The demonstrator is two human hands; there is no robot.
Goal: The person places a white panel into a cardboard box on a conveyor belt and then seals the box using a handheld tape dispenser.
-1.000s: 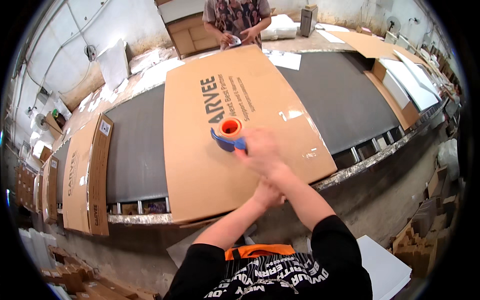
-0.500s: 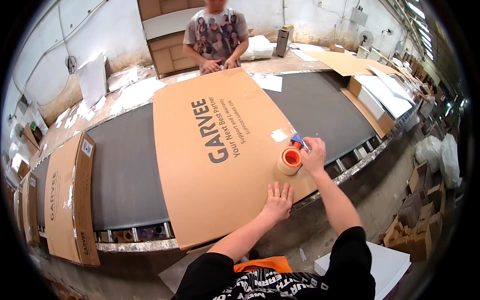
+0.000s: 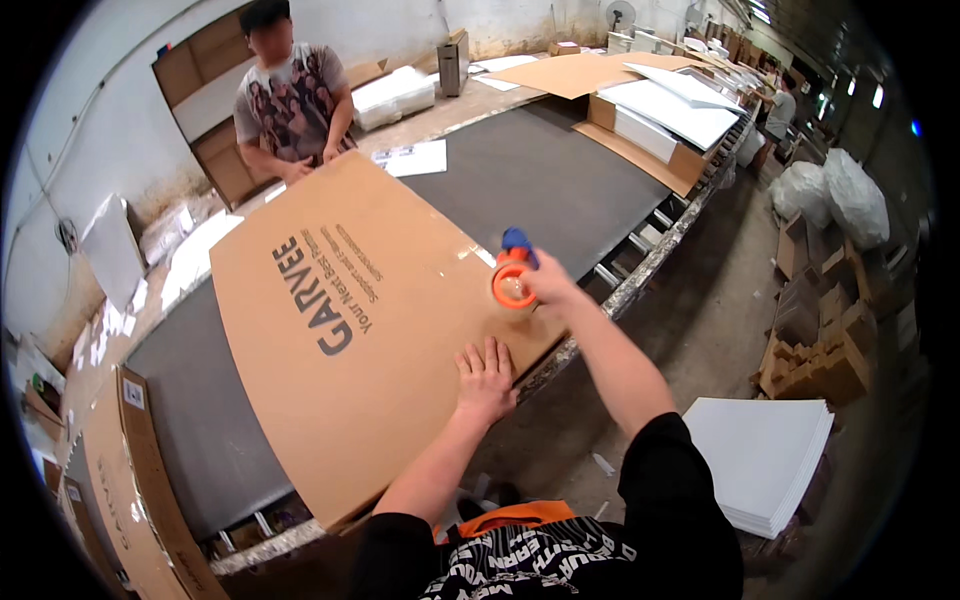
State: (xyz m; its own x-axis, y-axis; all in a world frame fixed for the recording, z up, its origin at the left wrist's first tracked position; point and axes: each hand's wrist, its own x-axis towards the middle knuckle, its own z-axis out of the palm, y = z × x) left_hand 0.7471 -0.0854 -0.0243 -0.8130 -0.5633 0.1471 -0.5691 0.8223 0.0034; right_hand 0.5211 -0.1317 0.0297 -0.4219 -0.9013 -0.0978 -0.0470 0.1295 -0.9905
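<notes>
A large flat brown cardboard box point(image 3: 320, 400) with dark printing lies on the conveyor in front of me. My left hand point(image 3: 485, 380) rests palm down on its near right part, fingers stretched out. Over the box's right edge, my right hand point(image 3: 548, 280) grips a tape dispenser point(image 3: 511, 257) with a blue head, orange parts and a roll of tape. Part of its handle is hidden by my fingers. Just beyond the dispenser, shiny tape point(image 3: 485, 254) shows along the box edge.
Across the conveyor point(image 3: 490, 170), a co-worker point(image 3: 295, 110) has both hands at the box's far edge. Another carton point(image 3: 140, 470) stands at the left. Farther right sits an open carton with white panels point(image 3: 660, 110). White sheets point(image 3: 760, 460) are stacked beside me, near cardboard scraps point(image 3: 825, 340).
My view has swung right, so the box appears farther left and turned. The dispenser stays in my right hand near the box edge, its blue head raised. My left hand remains flat on the box.
</notes>
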